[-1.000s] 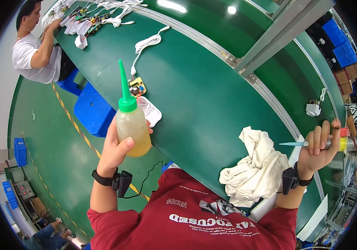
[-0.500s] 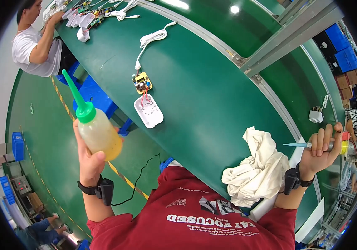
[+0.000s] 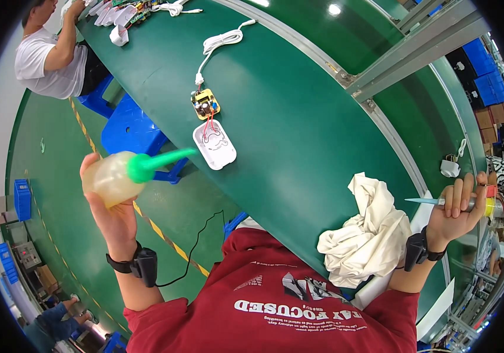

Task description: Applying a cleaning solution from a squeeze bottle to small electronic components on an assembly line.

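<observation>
Item 1. Translucent soft-plastic squeeze bottle with green cap and long tapered green nozzle (image 3: 112,178). In the left hand (image 3: 112,219), grip wrapped round the body. Tipped on its side, long axis running from between 8 and 9 o'clock to between 2 and 3, nozzle leading.

Item 2. White rectangular plastic shell with rounded corners (image 3: 216,147), open face up. On the flat green bench (image 3: 287,153), near its edge; between 2 and 3 o'clock from the left grip, in line with the nozzle. Long axis 11 to 5 o'clock, crossing the nozzle's line. Nozzle tip at the shell's 9 o'clock side; touching or apart, cannot tell.

Item 3. Yellow square circuit board with small components (image 3: 206,105). Just beside the shell at 12 o'clock, joined by red wires.

Item 4. Slender tool with pale blue tapered tip and yellow band (image 3: 490,207). In the right hand (image 3: 456,221), fingers curled round it, tip toward 9 o'clock. Shell well apart, between 9 and 10 o'clock; the left hand is nearer.
</observation>
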Demonstrator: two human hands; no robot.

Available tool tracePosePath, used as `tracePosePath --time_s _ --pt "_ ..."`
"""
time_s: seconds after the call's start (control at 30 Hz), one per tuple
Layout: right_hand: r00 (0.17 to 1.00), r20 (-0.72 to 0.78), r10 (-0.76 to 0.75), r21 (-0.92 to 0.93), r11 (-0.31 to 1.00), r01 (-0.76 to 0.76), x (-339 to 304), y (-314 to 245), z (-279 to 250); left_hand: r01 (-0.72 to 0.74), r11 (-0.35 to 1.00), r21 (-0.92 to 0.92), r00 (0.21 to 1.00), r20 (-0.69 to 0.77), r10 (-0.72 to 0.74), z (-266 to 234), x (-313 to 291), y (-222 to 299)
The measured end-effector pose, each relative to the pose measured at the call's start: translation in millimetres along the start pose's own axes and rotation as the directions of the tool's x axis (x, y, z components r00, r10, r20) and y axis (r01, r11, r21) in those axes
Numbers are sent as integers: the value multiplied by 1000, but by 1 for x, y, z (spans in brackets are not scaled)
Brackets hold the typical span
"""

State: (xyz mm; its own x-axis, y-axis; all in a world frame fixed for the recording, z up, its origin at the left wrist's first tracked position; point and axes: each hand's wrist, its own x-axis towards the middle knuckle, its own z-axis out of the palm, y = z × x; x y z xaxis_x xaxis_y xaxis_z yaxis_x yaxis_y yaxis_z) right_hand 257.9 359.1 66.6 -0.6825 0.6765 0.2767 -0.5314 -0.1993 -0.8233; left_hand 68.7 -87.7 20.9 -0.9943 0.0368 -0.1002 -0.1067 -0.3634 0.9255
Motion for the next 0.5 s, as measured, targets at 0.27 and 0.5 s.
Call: tracePosePath --time_s 0.27,0.5 --pt "1000 7 23 18 1000 -23 2 -1 3 -467 632 618 884 344 318 26 1 28" --pt "1000 1 31 13 999 -31 4 -2 6 -635 373 676 772 570 282 46 13 49"
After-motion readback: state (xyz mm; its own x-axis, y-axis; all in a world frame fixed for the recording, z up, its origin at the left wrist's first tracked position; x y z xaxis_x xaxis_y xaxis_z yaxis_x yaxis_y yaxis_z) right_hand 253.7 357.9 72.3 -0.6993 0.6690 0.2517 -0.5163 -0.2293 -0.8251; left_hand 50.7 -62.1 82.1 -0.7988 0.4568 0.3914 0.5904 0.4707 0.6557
